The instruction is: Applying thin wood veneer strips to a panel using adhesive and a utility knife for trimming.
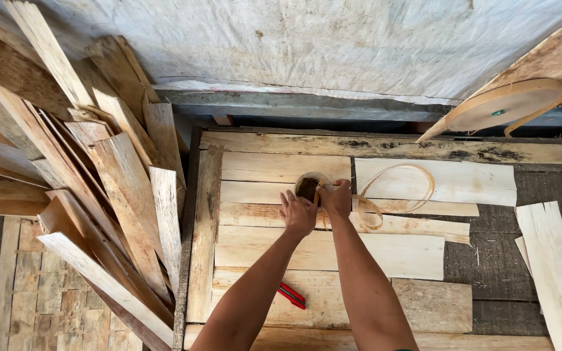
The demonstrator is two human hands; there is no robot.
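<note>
Near the bottom edge of the frame your two forearms rise from the lower middle, and just left of them a red-handled tool (291, 295) lies on the pale boards of the counter (333, 250), untouched. Higher up, at the centre of the frame, your left hand (298, 213) rests with fingers spread against the near side of a small round container (308, 186) with a dark inside, touching it without any closed grip that you can make out. Your right hand (336, 198) sits just beside it on the right, its grip pinched shut on the end of a thin wooden strip (395, 195) right at the container's rim. That strip curls away to the right in loose loops lying flat on the boards, right of centre. To the left of the frame, a heap of rough planks (99, 169) leans at an angle, well apart from your hands. On the right edge, more loose boards (554, 273) lie over darker wood. Farthest off, in the upper right of the frame, a flat coil of strip (505, 104) rests on a tilted board, with a grey sheet (307, 39) stretched across the top behind everything.
</note>
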